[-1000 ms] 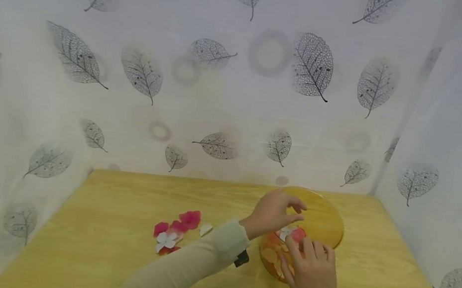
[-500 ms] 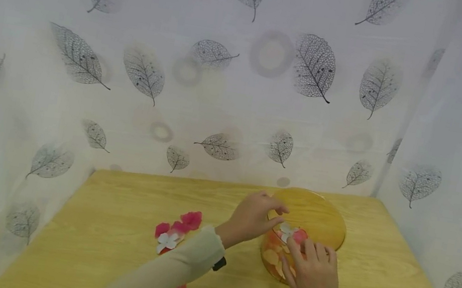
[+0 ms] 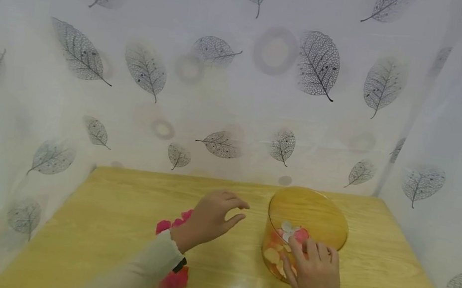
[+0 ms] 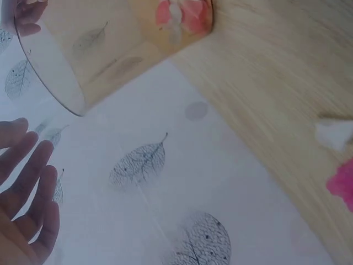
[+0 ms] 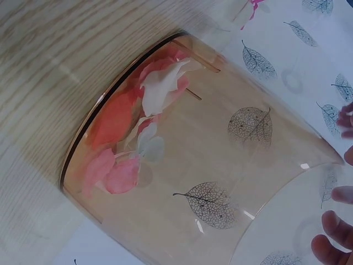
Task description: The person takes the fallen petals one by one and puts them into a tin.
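A see-through amber vase (image 3: 315,210) stands at the right of the table. Inside lie artificial flower petals (image 5: 118,124), orange, pink and white, gathered near its base. My right hand (image 3: 316,278) holds the vase at its near rim, thumb on the outer side. In the left wrist view, fingers (image 4: 30,27) show at that rim. To the vase's left, my left hand (image 3: 212,219) is in the air, fingers loosely curved and holding nothing. Below and beside it lie loose pink petals (image 3: 163,226), partly hidden by the hand and forearm; more pink petals (image 3: 174,282) lie nearer the front.
The wooden table (image 3: 118,227) meets a white leaf-patterned covering (image 3: 239,90) behind it and at both sides. A white petal (image 4: 333,133) lies on the table beside a magenta one (image 4: 343,185).
My left hand has moved left, away from above the vase's mouth and toward the loose petals. Front pink petals have come into sight under the left forearm. The right hand has stayed at the rim.
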`<state>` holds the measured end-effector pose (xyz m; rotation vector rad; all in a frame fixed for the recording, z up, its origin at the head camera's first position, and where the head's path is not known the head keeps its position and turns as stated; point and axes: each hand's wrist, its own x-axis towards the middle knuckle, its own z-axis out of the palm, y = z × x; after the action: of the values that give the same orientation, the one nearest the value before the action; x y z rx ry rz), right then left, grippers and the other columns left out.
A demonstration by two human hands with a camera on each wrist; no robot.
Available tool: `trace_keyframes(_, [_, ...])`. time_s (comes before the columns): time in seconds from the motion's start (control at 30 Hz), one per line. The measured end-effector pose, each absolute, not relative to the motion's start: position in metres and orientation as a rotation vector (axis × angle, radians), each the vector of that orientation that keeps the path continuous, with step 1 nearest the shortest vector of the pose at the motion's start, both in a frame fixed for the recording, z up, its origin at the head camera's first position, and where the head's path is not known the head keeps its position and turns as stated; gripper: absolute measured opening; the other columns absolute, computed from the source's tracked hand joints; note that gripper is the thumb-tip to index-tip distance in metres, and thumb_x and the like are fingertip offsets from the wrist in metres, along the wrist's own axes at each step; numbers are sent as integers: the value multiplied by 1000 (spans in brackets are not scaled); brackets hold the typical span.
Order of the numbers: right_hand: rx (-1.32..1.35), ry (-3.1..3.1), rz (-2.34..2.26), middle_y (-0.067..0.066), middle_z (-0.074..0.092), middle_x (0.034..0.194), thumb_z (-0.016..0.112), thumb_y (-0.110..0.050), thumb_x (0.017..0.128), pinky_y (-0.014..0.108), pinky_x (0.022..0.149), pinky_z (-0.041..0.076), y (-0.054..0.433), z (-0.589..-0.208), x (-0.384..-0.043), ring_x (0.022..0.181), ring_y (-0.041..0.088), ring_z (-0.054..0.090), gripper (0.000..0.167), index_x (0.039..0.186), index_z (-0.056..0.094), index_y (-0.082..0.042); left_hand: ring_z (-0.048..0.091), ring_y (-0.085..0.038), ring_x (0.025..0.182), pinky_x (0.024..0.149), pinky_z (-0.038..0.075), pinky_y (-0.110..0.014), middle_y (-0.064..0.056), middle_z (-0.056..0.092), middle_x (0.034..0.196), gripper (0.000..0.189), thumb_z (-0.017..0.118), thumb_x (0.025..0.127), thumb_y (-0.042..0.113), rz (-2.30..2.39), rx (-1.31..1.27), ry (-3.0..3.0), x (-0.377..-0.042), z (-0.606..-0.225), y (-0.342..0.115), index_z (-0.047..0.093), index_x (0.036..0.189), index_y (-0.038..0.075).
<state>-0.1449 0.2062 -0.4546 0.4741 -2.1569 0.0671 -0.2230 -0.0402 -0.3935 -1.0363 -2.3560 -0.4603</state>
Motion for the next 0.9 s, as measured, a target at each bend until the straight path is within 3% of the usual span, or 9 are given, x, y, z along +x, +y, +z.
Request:
trace_keyframes(0.27, [475,-2157,74,8,50,74,33,-48,97,45,68,39,207,-453,-145,66,27,47,47,96,63,-11,64,-11,80,74,53,-29,6,71,88,16,77,77,22,-428,-942,-2444,-235,-417,-87,72,91,18])
trace_keyframes(0.53, [476,-2157,71,8,50,74,32,-48,97,45,68,39,207,-454,-145,67,27,47,48,96,63,-11,60,-10,65,66,51,-29,3,69,77,16,80,73,25,-251,-1031,-2550,-247,-462,-105,72,84,15])
trace_keyframes(0.9, [469,-2174,59,7,49,74,30,-48,97,46,69,39,207,-455,-144,67,26,46,50,98,63,-12,63,-19,87,76,49,-37,0,68,91,27,76,76,34,15,-986,-2899,-258,-486,-97,70,97,17])
